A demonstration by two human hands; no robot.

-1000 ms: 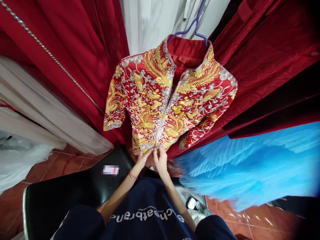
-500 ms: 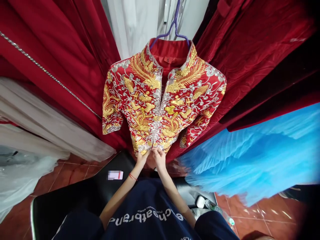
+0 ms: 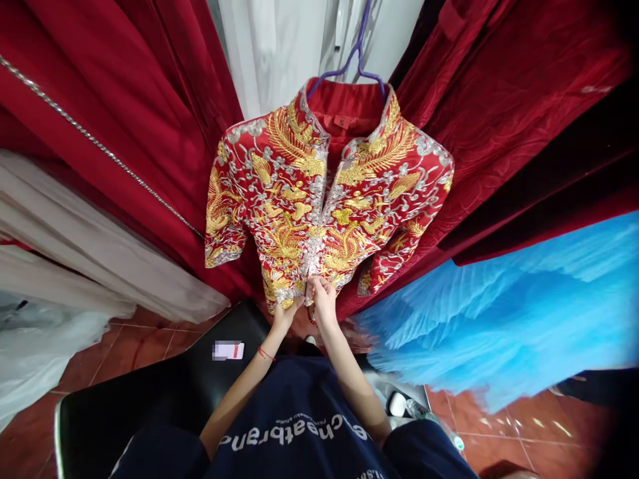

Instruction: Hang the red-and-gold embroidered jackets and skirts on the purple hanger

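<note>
A red jacket (image 3: 344, 229) with gold and silver embroidery hangs in front of me on a purple hanger (image 3: 358, 58). Its stand collar and upper front are parted, while the front edges meet lower down. My left hand (image 3: 287, 313), with a red string on the wrist, grips the bottom hem left of the front opening. Just right of the opening, a little higher, my right hand (image 3: 322, 296) pinches the front edge. Whether a zipper pull or hook lies in those fingertips is too small to make out.
Dark red curtains (image 3: 124, 93) and white fabric (image 3: 274, 46) hang behind the jacket. On the right spreads a blue tulle skirt (image 3: 524, 306). A pale card (image 3: 230, 350) lies on a black bench (image 3: 134, 406) at the left. A plastic bottle (image 3: 434, 416) is at the lower right.
My right hand has moved up a little along the jacket's front edge from the bottom hem. The left hand keeps its grip on the hem. The collar and hanger sit slightly farther right.
</note>
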